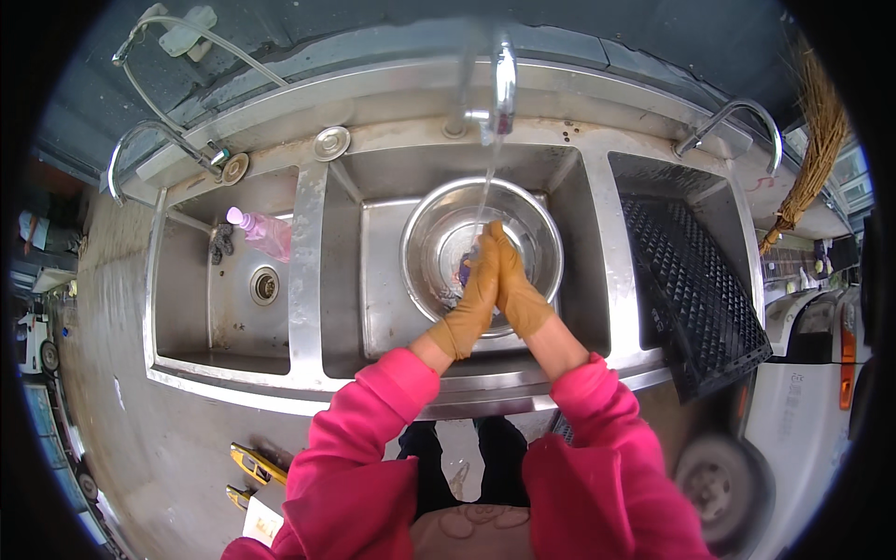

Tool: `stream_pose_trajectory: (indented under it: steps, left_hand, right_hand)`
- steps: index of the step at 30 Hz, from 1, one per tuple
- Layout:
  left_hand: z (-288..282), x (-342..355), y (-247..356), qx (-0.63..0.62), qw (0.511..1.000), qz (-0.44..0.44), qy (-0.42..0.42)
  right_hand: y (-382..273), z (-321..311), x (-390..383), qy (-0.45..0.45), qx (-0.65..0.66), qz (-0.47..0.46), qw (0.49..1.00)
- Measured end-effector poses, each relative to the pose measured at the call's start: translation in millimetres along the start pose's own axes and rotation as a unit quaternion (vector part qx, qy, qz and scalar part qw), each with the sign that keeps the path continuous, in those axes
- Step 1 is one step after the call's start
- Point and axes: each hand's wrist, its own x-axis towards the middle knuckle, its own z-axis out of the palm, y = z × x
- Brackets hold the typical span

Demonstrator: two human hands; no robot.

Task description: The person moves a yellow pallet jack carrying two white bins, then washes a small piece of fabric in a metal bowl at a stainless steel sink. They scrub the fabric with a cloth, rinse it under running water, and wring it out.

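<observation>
Both my hands wear tan rubber gloves and meet over a round stainless steel bowl (419, 217) in the middle sink basin. My left hand (478, 285) and my right hand (511, 278) press against each other, fingers together and pointing away from me. A small dark purple thing (464, 272) shows at the left edge of my left hand; its kind is not clear. What lies between the palms is hidden. From the chrome tap (505, 84) above, a thin stream of water (486, 182) falls to the bowl just beyond my fingertips.
The left basin (224, 322) holds a pink bottle (264, 233) and a dark scrubber (221, 243). A black grid mat (695, 289) leans out over the right basin's front edge. Two more taps (140, 140) (747, 107) flank the sink. A straw broom (810, 154) stands at the right.
</observation>
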Motion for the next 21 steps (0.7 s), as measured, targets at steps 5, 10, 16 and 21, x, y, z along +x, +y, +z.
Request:
stream_pose_trajectory:
  steps: [5, 10, 16, 21]
  left_hand:
    - [16.2, 18.5, -32.9, -0.023, 0.999, 0.026, 0.004]
    - [0.0, 34.7, -42.0, -0.226, 0.971, -0.069, 0.029]
    - [-58.5, 51.3, -44.3, -0.252, 0.950, -0.111, -0.150]
    - [-102.3, 54.5, -13.5, -0.136, 0.981, -0.122, 0.068]
  right_hand:
    - [-24.1, -16.6, 4.7, 0.001, 0.045, 0.018, 0.999]
    - [-10.7, -14.2, 22.8, -0.036, -0.288, -0.248, 0.924]
    - [17.5, -47.2, 103.2, -0.113, -0.619, -0.505, 0.591]
    - [21.9, -96.8, 159.7, -0.020, -0.727, -0.184, 0.661]
